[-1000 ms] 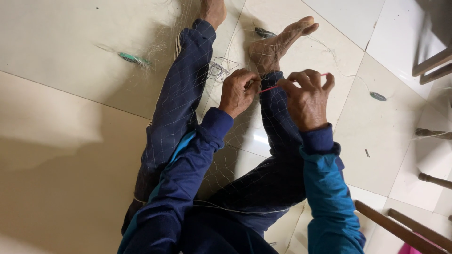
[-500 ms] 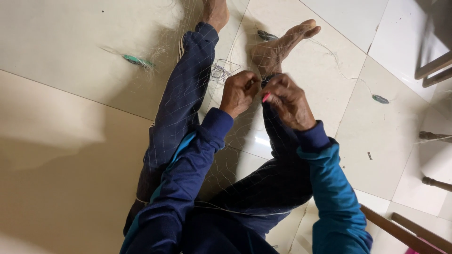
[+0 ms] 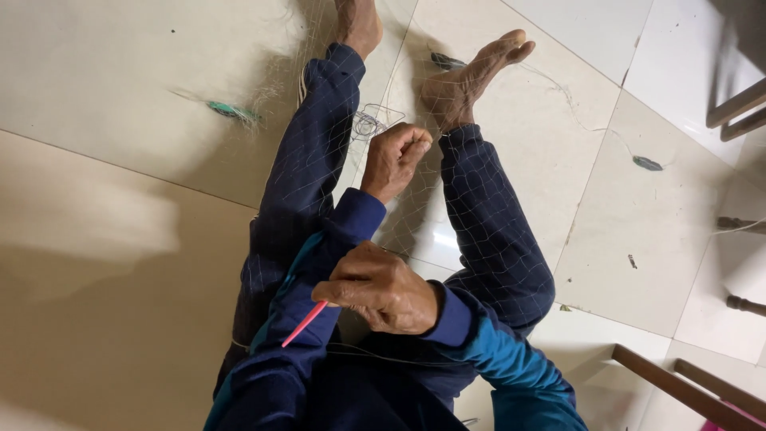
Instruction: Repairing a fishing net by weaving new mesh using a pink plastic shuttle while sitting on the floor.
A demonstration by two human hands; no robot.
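Note:
I sit on a tiled floor with both legs stretched out and a fine, clear fishing net [image 3: 487, 227] draped over them. My left hand [image 3: 395, 160] is closed in a fist on a pinch of the net's mesh, just short of my bare right foot [image 3: 467, 76]. My right hand [image 3: 383, 289] is drawn back near my lap. It grips a thin pink netting needle [image 3: 302, 325] that points down and to the left. A thin line [image 3: 359, 351] runs across my lap below that hand.
Small green floats lie on the floor at the left [image 3: 227, 109], by my right foot [image 3: 447, 61] and at the right [image 3: 648, 164]. Wooden furniture legs stand at the lower right [image 3: 678, 387] and upper right [image 3: 738, 108].
My right hand has pulled back from beside the left hand toward my lap, taking the pink needle with it. The left hand has stayed on the net.

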